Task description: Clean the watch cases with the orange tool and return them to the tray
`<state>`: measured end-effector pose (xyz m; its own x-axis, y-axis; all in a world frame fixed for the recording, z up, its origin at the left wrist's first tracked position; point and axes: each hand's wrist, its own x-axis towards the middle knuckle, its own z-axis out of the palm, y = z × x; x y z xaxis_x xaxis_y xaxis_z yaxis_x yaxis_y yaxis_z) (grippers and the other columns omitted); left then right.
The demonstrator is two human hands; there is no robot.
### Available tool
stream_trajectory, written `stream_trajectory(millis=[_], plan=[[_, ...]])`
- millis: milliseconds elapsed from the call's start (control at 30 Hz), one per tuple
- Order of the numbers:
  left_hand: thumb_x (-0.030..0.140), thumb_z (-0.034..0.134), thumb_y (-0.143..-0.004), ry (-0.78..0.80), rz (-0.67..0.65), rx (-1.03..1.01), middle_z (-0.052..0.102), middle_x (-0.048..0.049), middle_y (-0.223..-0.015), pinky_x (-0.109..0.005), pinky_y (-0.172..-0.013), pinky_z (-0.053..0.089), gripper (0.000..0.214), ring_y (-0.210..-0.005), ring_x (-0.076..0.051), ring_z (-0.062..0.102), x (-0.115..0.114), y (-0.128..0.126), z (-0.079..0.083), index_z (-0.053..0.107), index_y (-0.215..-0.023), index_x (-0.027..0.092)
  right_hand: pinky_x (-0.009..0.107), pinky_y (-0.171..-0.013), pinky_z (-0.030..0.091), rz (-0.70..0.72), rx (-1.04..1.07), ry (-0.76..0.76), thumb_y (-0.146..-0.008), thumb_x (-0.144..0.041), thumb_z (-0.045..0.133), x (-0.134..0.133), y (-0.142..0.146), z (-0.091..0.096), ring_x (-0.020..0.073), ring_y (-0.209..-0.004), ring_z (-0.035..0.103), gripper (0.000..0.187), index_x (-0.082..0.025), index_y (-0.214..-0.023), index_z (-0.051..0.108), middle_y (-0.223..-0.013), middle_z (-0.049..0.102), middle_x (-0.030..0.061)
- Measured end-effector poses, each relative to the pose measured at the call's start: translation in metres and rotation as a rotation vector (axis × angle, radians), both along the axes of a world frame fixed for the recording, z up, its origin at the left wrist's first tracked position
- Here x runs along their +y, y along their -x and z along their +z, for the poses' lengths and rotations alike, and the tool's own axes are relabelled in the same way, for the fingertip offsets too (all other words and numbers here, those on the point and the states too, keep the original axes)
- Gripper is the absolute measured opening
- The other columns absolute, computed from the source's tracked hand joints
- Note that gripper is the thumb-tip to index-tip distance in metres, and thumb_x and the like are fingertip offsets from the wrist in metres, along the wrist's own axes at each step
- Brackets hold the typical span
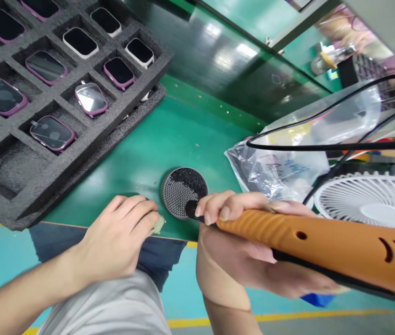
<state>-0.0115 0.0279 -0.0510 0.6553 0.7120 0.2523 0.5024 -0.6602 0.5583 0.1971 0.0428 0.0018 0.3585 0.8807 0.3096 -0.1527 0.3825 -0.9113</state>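
My right hand wraps around an orange electric screwdriver with a ribbed grip and vent slots. Its black front end is over the lower right rim of a round metal dish; whether it touches the dish I cannot tell. Tiny dark pieces, apparently screws, cover the dish's upper part, and a dotted grid shows below. Left of the dish, my left hand is at the bench edge with its fingers curled together. A pale yellowish scrap shows at its fingertips; whatever else lies under the palm is hidden.
A grey foam tray at the left holds several smartwatches with purple or white cases, stacked on another tray. At the right are a clear plastic bag, black cables and a white fan. Another person's hands work beyond.
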Motion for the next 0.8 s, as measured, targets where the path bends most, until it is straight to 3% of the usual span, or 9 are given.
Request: stream_trajectory(millis=[100,167,267,367,433,567,800], plan=[[0.029,0.059,-0.109,-0.035,0.02,0.034,0.069,-0.0138,-0.138,-0.047,-0.099,0.046,0.025,-0.126,-0.033,0.06,0.0,-0.002,0.0,0.066,-0.128,0.014,0.04,-0.057,0.053,-0.024,-0.014,0.009,-0.1,-0.081,0.049,-0.007,0.0,0.007,0.0175,-0.065,0.058,0.057,-0.033,-0.117,0.073,-0.084,0.066,-0.0015],[0.035,0.064,-0.109,-0.075,0.044,0.07,0.069,-0.014,-0.136,-0.047,-0.096,0.047,0.027,-0.125,-0.034,0.061,-0.001,-0.003,0.0,0.067,-0.128,0.016,0.041,-0.061,0.054,-0.006,-0.023,-0.001,-0.098,-0.08,0.054,-0.011,-0.002,0.013,0.0182,-0.068,0.058,0.055,-0.034,-0.121,0.073,-0.086,0.066,-0.0016],[0.026,0.065,-0.104,-0.07,0.019,0.084,0.069,-0.0138,-0.136,-0.049,-0.095,0.048,0.028,-0.123,-0.034,0.061,0.0,-0.002,0.001,0.069,-0.131,0.019,0.043,-0.066,0.056,0.032,-0.036,0.043,-0.097,-0.069,0.068,-0.017,-0.006,0.022,0.0194,-0.071,0.061,0.044,-0.033,-0.121,0.073,-0.089,0.067,-0.0015],[0.014,0.064,-0.094,-0.005,-0.065,0.039,0.061,-0.017,-0.152,-0.053,-0.1,0.049,0.044,-0.134,-0.037,0.057,0.001,0.003,0.004,0.069,-0.138,0.019,0.046,-0.065,0.058,0.036,-0.056,0.061,-0.099,-0.067,0.067,-0.023,-0.006,0.024,0.0205,-0.07,0.063,0.043,-0.03,-0.121,0.071,-0.089,0.068,-0.0005],[0.015,0.066,-0.094,0.027,-0.069,0.008,0.057,-0.0183,-0.156,-0.055,-0.102,0.05,0.043,-0.139,-0.039,0.055,0.002,0.004,0.005,0.071,-0.135,0.022,0.047,-0.064,0.058,0.03,-0.069,0.051,-0.1,-0.069,0.064,-0.027,-0.003,0.022,0.0211,-0.069,0.064,0.046,-0.029,-0.124,0.068,-0.091,0.068,0.0001],[0.026,0.069,-0.103,-0.029,0.044,-0.02,0.066,-0.0167,-0.135,-0.052,-0.095,0.053,0.02,-0.123,-0.036,0.061,0.001,0.001,0.002,0.075,-0.122,0.026,0.044,-0.061,0.057,-0.001,-0.059,0.029,-0.101,-0.07,0.062,-0.029,0.007,0.016,0.0197,-0.067,0.063,0.049,-0.027,-0.123,0.065,-0.089,0.066,-0.0003],[0.024,0.065,-0.106,-0.06,0.055,-0.051,0.07,-0.0143,-0.13,-0.048,-0.094,0.053,0.02,-0.117,-0.031,0.064,0.002,0.0,0.0,0.074,-0.123,0.022,0.049,-0.06,0.059,0.013,-0.094,0.061,-0.105,-0.069,0.052,-0.03,0.015,0.016,0.0212,-0.065,0.065,0.046,-0.028,-0.123,0.062,-0.086,0.065,-0.0015]])
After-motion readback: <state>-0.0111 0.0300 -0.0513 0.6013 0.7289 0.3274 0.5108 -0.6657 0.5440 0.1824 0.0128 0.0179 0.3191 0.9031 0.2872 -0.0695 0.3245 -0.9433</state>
